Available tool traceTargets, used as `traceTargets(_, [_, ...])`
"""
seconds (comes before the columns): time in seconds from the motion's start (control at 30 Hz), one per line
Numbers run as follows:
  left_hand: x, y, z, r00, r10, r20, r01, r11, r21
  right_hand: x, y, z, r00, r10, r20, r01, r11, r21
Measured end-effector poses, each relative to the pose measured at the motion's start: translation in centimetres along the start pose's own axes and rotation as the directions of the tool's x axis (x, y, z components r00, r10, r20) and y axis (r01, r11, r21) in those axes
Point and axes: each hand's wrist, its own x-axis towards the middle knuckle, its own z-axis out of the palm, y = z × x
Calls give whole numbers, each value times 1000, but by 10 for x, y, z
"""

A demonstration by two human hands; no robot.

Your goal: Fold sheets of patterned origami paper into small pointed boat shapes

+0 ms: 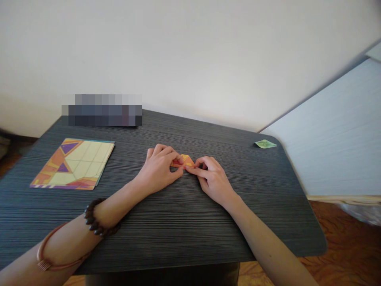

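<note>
A small folded piece of orange and yellow patterned paper (188, 160) lies between my hands at the middle of the dark table. My left hand (160, 165) grips its left side, with the fingers over the top and the thumb at the near edge. At the paper's right end, my right hand (212, 174) pinches the corner between thumb and fingers. Parts of the paper are hidden under my fingertips.
The dark wood-grained table (178, 230) stands against a pale wall. To the left lies a stack of patterned paper sheets (86, 159). A small green folded paper (266, 144) rests near the far right corner. A blurred-out object (104, 113) sits at the back left.
</note>
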Motion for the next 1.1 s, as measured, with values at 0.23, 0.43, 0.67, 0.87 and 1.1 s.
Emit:
traceTargets(0.23, [2,-5,-3,999,-10,41,11,1000,-18,0,-1,-2,1000,7,6,-7,1000,-2])
traceTargets(0.43, [4,-13,-7,995,24,96,-21,999,-35,0,1,-2,1000,12,14,-12,1000,-5])
traceTargets(0.67, [5,-23,-14,984,69,164,-61,997,-48,0,1,-3,1000,10,21,-10,1000,-7])
traceTargets(0.87, [6,-27,-20,972,88,217,-76,995,-63,1,1,-5,1000,-2,15,2,1000,7])
traceTargets(1.1, [7,-36,-27,941,137,311,-114,989,-91,1,1,-4,1000,2,8,-2,1000,16])
